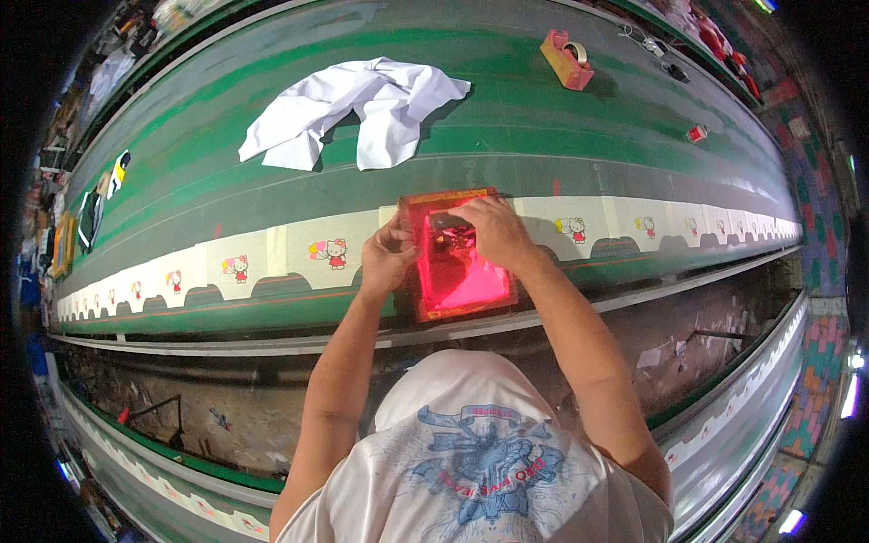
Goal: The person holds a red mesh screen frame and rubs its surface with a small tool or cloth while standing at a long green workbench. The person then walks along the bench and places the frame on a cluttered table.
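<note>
A wooden-framed printing screen [466, 285] with bright pink ink lies on a strip of pale cut pieces [299, 262] bearing small cartoon prints of a cat with balloons. My left hand [389, 255] has curled fingers at the frame's left side, holding it. My right hand [502, 233] reaches over the upper right of the screen, fingers bent down into it near a dark patch; what they grip is hidden.
On the long green table [199, 172] are white cloth [362, 109], a tape dispenser [566, 63], a small red item [697, 133], dark cloth [89, 217] at left and cables [643, 41]. A metal rail [353, 347] edges the near side; another printed table runs below.
</note>
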Available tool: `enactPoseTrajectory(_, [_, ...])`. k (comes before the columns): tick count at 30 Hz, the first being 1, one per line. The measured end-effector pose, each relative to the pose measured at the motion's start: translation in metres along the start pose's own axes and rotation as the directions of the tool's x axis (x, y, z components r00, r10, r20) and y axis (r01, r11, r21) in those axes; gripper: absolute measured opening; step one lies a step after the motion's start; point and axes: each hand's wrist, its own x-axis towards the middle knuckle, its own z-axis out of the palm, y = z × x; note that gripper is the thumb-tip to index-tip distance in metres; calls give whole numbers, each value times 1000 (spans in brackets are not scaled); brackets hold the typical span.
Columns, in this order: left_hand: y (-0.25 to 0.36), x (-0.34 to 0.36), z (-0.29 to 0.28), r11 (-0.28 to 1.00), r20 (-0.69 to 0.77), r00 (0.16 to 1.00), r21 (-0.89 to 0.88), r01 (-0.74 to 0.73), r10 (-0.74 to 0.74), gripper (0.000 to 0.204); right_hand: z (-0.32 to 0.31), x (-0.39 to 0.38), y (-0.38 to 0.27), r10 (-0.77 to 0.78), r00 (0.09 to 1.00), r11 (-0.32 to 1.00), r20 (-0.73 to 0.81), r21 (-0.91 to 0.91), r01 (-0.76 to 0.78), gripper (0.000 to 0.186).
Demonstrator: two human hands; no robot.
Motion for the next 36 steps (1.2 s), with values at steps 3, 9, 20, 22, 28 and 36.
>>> enactPoseTrajectory(3, [0, -4, 5, 998, -13, 999, -57, -37, 36, 21, 16, -27, -12, -45, 999, 992, -23, -117, 42, 48])
enactPoseTrajectory(9, [5, -7, 5, 988, -19, 998, 140, -64, 67, 25, 21, -85, -50, -74, 997, 984, -7, -163, 72, 49])
enactPoseTrajectory(20, [18, -4, 9, 981, -71, 996, 182, 58, -46, 23, 7, -135, -65, -37, 999, 999, -36, -3, 37, 42])
enactPoseTrajectory(22, [23, -3, 17, 981, -66, 997, 185, 56, -44, 24, 11, -145, -53, -36, 990, 999, -133, 19, 39, 40])
enactPoseTrajectory(28, [9, -1, 79, 986, -5, 989, 79, -145, 146, 28, -16, -180, -10, 16, 977, 992, -214, 122, 10, 44])
enactPoseTrajectory(36, [-38, 16, 209, 993, -30, 995, 75, -89, 91, 27, -72, -251, 93, 79, 967, 990, -242, 131, -48, 36])
